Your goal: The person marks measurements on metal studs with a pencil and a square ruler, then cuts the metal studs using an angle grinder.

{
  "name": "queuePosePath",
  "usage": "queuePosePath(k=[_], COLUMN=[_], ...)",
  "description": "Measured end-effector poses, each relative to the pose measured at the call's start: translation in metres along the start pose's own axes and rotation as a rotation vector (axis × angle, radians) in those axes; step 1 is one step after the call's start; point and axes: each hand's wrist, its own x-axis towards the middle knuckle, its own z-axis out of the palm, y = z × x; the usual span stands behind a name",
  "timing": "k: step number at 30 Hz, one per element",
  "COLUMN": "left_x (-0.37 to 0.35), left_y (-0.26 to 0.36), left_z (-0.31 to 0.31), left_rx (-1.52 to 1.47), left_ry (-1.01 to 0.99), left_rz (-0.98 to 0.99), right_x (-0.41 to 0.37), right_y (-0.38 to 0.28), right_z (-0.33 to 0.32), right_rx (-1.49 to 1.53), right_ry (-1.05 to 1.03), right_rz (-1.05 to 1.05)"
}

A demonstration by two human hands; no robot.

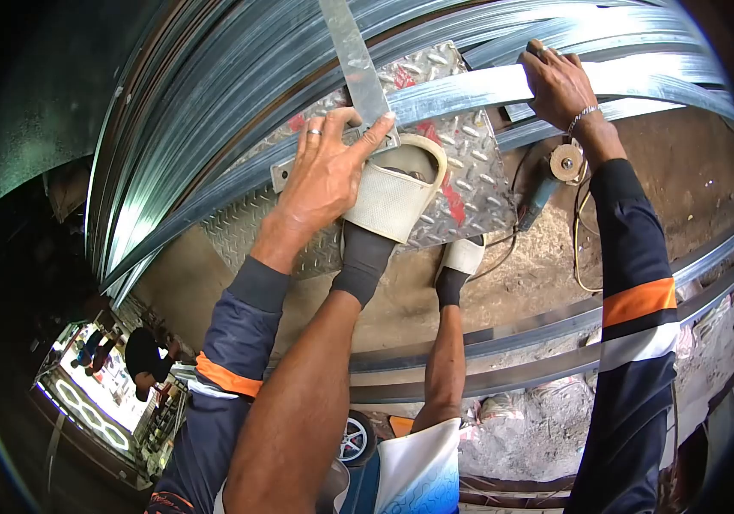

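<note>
My left hand [320, 176] presses a metal try square [357, 64] against a long galvanized steel bar [461, 90], thumb and fingers spread over the square's corner. The square's blade points away across the bar. Further right, my right hand [558, 86] is closed in a fist at the bar's upper edge. A small dark thing shows at its fingers, but I cannot make out what it is. Beneath the bar lies a checkered steel plate [474, 163] with red paint marks. My sandaled foot [388, 201] rests on the plate, close to my left hand.
Many long steel bars [238, 94] are stacked along the far side. An angle grinder [547, 184] lies on the floor at the right, its cord beside it. More metal lengths [504, 338] cross behind my other foot. People [143, 355] are at the lower left.
</note>
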Motion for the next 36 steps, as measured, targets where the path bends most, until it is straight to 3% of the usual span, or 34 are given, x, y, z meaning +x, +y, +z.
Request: queuePosePath(k=[6,9,22,28,36], left_x=[0.010,0.007,-0.019,-0.013,-0.014], left_y=[-0.016,-0.018,0.000,0.009,-0.006], left_z=[-0.019,-0.018,0.001,0.004,0.014], left_rx=[-0.177,-0.207,-0.166,-0.131,-0.080], left_ry=[-0.082,-0.065,0.119,0.126,0.141], left_rz=[0.015,0.045,0.058,-0.006,-0.012], right_x=[0.021,0.017,0.013,0.006,0.004], right_y=[0.008,0.009,0.008,0.007,0.004], right_z=[-0.011,-0.007,-0.005,-0.002,0.003], right_rx=[0.006,0.038,-0.084,-0.039,-0.059], right_ry=[-0.313,-0.178,-0.245,-0.161,-0.197], right_rz=[-0.004,-0.054,-0.009,-0.013,0.021])
